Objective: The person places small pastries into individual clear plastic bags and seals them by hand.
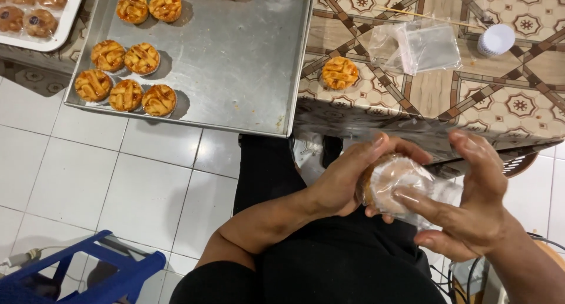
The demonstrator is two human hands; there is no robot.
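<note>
My left hand [344,177] and my right hand [471,198] hold one small round pastry in a clear plastic bag [397,183] over my lap. The left fingers cup it from the left, while the right fingers press on its wrapped face. A bare lattice-topped tart [339,72] sits alone on the patterned table [518,98] just above my hands. Several more lattice tarts [125,80] stand on a metal tray [235,62] to the upper left.
A stack of clear plastic bags [421,45], a thin wooden skewer [424,15] and a stack of white paper cups [495,40] lie on the table. A white tray of wrapped pastries [29,12] is at top left. A blue plastic frame [88,274] stands on the white tiled floor.
</note>
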